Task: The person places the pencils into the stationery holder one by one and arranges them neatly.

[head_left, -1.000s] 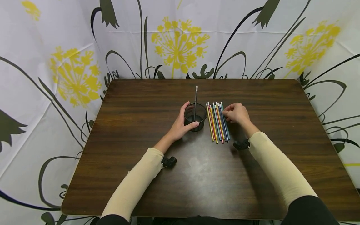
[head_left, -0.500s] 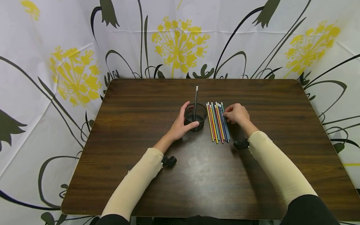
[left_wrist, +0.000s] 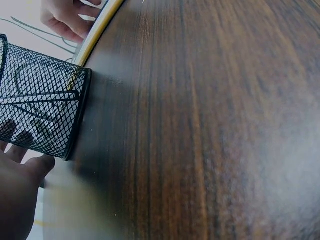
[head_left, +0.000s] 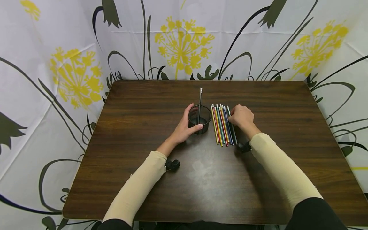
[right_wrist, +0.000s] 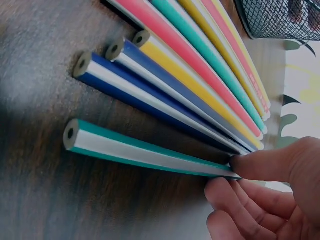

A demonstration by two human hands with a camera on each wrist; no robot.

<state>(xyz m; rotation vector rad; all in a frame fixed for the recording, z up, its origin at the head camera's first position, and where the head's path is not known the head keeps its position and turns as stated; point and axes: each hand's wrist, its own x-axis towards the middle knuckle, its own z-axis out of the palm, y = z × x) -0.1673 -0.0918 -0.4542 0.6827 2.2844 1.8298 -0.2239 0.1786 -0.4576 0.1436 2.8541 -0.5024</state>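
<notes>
A black mesh pencil cup (left_wrist: 42,82) stands on the table, and my left hand (head_left: 181,129) holds it from the left with thumb and fingers round its sides. One dark pencil (head_left: 200,101) leans upright inside the cup, its white eraser end above the rim. To the right lies a row of unsharpened striped pencils (right_wrist: 200,62) in red, yellow, teal and blue. My right hand (head_left: 242,117) pinches the far end of a green-and-white pencil (right_wrist: 145,151) between thumb and fingertips. That pencil lies angled slightly away from the dark blue pencil (right_wrist: 115,82) beside it.
The dark wood-grain table (head_left: 129,127) reaches out to both sides. Behind it hangs a white cloth (head_left: 129,41) with yellow and green plant prints. A small black camera (head_left: 172,164) sits at my left wrist, and another camera (head_left: 244,147) at my right.
My right hand has drawn the green-and-white pencil slightly to the right, apart from the row. A few pencils in the row have shifted slightly. My left hand and the cup stay put.
</notes>
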